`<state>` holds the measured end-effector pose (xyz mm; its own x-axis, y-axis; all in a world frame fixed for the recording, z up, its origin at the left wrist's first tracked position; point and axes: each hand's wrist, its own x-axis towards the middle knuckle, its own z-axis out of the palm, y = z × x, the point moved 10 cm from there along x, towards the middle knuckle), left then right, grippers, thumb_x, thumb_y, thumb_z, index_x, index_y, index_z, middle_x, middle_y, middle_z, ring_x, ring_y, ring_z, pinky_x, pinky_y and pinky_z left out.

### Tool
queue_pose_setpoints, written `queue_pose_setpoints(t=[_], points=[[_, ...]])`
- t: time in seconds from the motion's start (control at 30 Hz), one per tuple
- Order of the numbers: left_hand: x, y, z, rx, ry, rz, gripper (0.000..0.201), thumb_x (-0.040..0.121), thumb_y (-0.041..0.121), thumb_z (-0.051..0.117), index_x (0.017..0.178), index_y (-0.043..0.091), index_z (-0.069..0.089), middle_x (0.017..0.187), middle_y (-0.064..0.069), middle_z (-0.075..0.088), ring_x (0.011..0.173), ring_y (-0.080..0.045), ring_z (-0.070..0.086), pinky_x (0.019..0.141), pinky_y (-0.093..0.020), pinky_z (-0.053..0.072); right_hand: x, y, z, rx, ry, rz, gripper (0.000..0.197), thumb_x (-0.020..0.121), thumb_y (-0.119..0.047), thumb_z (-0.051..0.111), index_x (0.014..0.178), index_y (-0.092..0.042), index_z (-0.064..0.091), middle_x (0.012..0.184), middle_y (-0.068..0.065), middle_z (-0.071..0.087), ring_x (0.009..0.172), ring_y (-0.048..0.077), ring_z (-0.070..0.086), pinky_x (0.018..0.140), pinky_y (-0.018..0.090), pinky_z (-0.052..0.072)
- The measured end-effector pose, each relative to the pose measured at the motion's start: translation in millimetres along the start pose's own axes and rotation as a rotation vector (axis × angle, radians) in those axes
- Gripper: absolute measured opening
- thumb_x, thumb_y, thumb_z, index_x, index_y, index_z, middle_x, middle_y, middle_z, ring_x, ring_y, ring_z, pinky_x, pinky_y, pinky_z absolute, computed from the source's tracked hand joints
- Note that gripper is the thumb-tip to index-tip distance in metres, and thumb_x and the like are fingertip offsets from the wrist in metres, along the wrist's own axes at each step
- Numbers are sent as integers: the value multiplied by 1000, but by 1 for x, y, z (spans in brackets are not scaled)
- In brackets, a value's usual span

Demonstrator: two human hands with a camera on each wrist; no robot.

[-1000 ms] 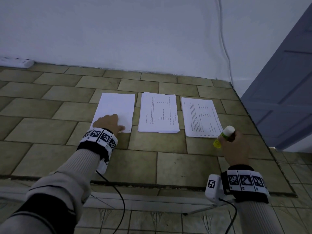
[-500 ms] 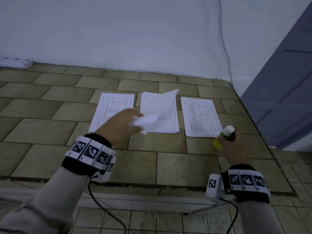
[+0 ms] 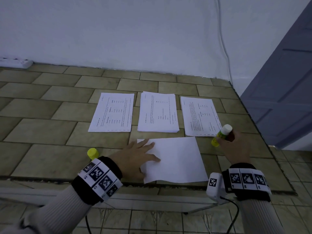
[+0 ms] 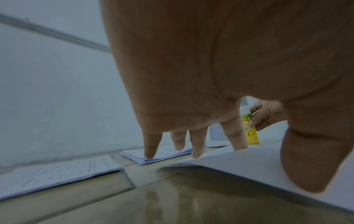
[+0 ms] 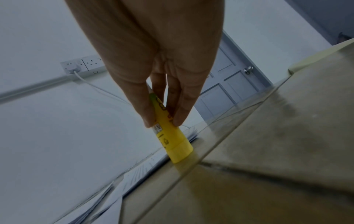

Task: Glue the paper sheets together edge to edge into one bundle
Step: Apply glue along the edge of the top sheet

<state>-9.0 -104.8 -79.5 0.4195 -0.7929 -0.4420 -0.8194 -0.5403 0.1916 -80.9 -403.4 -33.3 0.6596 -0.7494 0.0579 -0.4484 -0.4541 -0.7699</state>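
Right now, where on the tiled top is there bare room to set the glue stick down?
Bare tile lies left of the left stack, out toward the power strip, and in front of it beside the yellow cap. The centre is crowded: blank sheet under the left hand, three stacks behind.

glue stick (image 3: 219, 136): yellow-green, white top | cap (image 3: 92, 153): yellow | blank sheet (image 3: 175, 159): white | bench (image 3: 42, 129): olive tiles | wristbands (image 3: 99, 179): black-white squares

tiled table (image 3: 50, 129) carries three printed paper stacks in a row: left (image 3: 112, 112), middle (image 3: 158, 112), right (image 3: 200, 115); a blank sheet (image 3: 177, 159) and yellow cap (image 3: 92, 153) lie nearer.
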Motion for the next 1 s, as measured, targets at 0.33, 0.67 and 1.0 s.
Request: queue_pose_setpoints(t=[0.33,0.67,1.0], points=[[-2,-5,2,-123,82,-9,59,89,54,56,143,46,33,162,7,-11,146,-9,-21,118,-40,-11,-2,-7,5,19,-51,-29,38,84,-8,70,120,-3,59,110,14,65,93,17,53,80,29,40],[-12,-34,2,-113,212,-297,139,40,96,-22,155,25,9,164,1,-5,149,-14,-8,119,-44,-3,-32,-63,51,156,-354,-180,38,80,-20,75,115,-20,59,97,0,62,82,9,60,61,13,45],[-9,-48,27,-77,234,-351,131,47,89,-30,155,22,-2,163,2,-13,149,-17,-14,119,-51,-2,-57,-115,119,131,-521,-315,34,70,-13,82,99,-19,65,94,-6,63,81,7,57,61,7,41]])
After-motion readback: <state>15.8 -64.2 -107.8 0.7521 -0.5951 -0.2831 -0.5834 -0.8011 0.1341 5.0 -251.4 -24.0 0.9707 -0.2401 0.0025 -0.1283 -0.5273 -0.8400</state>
